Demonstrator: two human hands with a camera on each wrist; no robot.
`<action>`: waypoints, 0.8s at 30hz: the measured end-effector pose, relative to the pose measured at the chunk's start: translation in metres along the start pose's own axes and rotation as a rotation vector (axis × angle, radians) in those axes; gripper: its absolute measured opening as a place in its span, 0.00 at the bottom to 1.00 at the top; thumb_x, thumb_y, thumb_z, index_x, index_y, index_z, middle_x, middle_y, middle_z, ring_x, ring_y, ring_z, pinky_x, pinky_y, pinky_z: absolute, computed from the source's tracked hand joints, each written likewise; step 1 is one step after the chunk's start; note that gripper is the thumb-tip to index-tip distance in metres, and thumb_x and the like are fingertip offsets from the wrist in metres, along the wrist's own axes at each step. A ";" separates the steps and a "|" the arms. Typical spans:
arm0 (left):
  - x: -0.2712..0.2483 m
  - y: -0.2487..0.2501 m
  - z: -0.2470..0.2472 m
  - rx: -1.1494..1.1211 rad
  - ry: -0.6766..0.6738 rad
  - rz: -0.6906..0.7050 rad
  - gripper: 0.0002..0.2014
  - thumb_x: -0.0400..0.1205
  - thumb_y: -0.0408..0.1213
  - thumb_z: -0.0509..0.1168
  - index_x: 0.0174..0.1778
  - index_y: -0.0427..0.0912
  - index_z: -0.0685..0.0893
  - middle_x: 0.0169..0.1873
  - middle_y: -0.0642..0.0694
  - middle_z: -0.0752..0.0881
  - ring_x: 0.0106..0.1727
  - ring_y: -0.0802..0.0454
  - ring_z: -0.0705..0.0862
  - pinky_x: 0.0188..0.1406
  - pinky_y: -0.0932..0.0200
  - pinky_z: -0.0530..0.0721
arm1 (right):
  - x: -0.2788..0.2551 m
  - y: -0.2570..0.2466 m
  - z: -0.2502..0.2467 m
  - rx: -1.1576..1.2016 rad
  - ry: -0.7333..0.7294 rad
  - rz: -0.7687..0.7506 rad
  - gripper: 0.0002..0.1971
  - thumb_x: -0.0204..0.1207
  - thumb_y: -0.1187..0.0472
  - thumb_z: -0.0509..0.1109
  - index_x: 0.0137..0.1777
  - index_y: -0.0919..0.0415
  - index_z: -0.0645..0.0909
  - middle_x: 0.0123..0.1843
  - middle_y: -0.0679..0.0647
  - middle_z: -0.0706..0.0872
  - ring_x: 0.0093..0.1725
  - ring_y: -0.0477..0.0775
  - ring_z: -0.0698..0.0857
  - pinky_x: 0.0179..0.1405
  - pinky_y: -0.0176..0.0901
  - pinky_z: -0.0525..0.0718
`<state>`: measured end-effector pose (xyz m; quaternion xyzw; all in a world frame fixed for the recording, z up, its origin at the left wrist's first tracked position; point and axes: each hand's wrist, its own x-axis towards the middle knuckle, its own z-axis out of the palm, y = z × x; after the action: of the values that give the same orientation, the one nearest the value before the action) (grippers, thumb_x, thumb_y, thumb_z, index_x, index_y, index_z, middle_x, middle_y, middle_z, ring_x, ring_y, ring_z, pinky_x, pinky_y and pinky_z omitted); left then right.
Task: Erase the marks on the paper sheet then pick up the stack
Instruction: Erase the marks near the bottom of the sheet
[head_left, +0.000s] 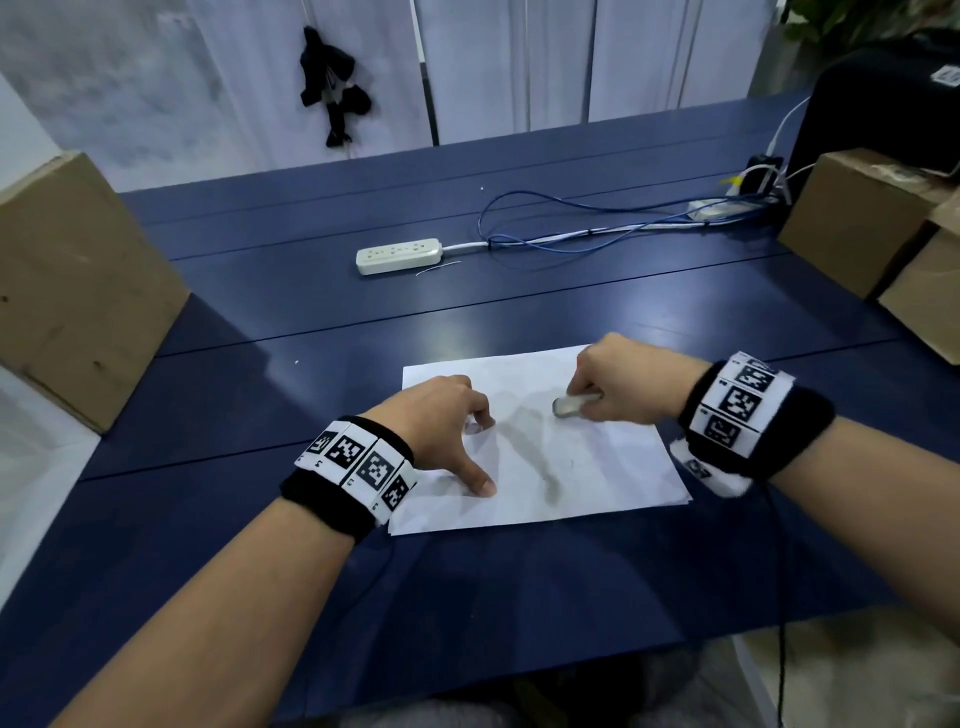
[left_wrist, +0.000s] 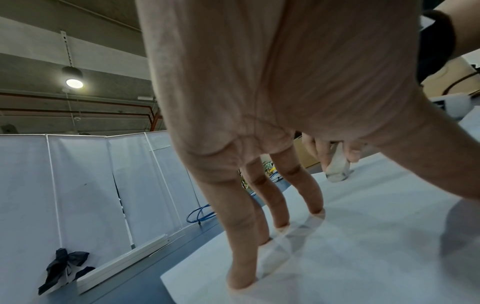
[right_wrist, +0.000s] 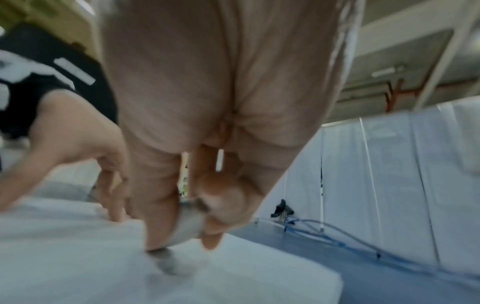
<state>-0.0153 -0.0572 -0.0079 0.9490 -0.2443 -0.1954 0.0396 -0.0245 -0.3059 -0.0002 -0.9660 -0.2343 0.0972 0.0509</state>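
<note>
Paper stack (head_left: 597, 467) lies flat on the blue table (head_left: 311, 312), toward its near edge, slightly right of centre. Left hand (head_left: 441, 421) on the stack's left part: fingers (left_wrist: 280, 205) straight and spread, tips pressed down on the top sheet, thumb planted nearer the front edge. Right hand (head_left: 628, 384) over the far right part, fingers clamped on a white eraser (head_left: 569, 405) whose tip touches the sheet. Faint grey marks (head_left: 545, 483) mid-sheet. Power strip (head_left: 399, 254) and blue cable (head_left: 571, 228) well apart, toward the far edge.
</note>
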 end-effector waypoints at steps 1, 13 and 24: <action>0.000 0.000 0.000 0.001 0.003 0.000 0.37 0.59 0.62 0.84 0.62 0.56 0.83 0.55 0.57 0.76 0.54 0.57 0.75 0.46 0.58 0.73 | 0.002 0.004 0.000 -0.007 0.024 0.016 0.22 0.78 0.41 0.67 0.36 0.60 0.84 0.30 0.53 0.82 0.35 0.57 0.78 0.37 0.53 0.85; -0.004 0.003 -0.002 0.002 -0.017 0.048 0.40 0.62 0.61 0.83 0.71 0.64 0.80 0.57 0.54 0.75 0.56 0.56 0.73 0.56 0.55 0.77 | -0.002 0.001 0.001 0.011 0.014 -0.010 0.20 0.76 0.42 0.65 0.44 0.57 0.89 0.36 0.53 0.85 0.41 0.58 0.82 0.41 0.47 0.82; -0.003 0.015 0.002 0.052 0.011 -0.013 0.41 0.59 0.73 0.78 0.67 0.61 0.81 0.53 0.54 0.73 0.60 0.50 0.77 0.59 0.48 0.82 | -0.003 -0.005 -0.004 0.023 -0.015 -0.018 0.14 0.77 0.45 0.72 0.46 0.56 0.90 0.31 0.47 0.83 0.37 0.53 0.80 0.39 0.42 0.80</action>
<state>-0.0255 -0.0688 -0.0058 0.9523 -0.2431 -0.1839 0.0153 -0.0284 -0.3033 0.0050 -0.9624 -0.2423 0.1069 0.0611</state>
